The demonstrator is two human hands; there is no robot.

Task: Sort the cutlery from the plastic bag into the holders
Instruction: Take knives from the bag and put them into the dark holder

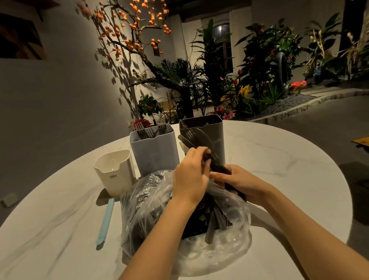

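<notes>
Both hands on dark cutlery bundle above plastic bag
Left hand (192,173) and right hand (236,183) grasp dark cutlery (200,142) over plastic bag (145,204); grey holder (155,152) holds forks.

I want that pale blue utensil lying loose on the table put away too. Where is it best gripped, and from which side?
Judging by its pose, grip the blue utensil around mid-handle, from above. It lies flat on the table, long and thin, with bare surface on both long sides; the bag on its right crowds only the far half. A thumb-and-finger pinch across its width should work.
</notes>
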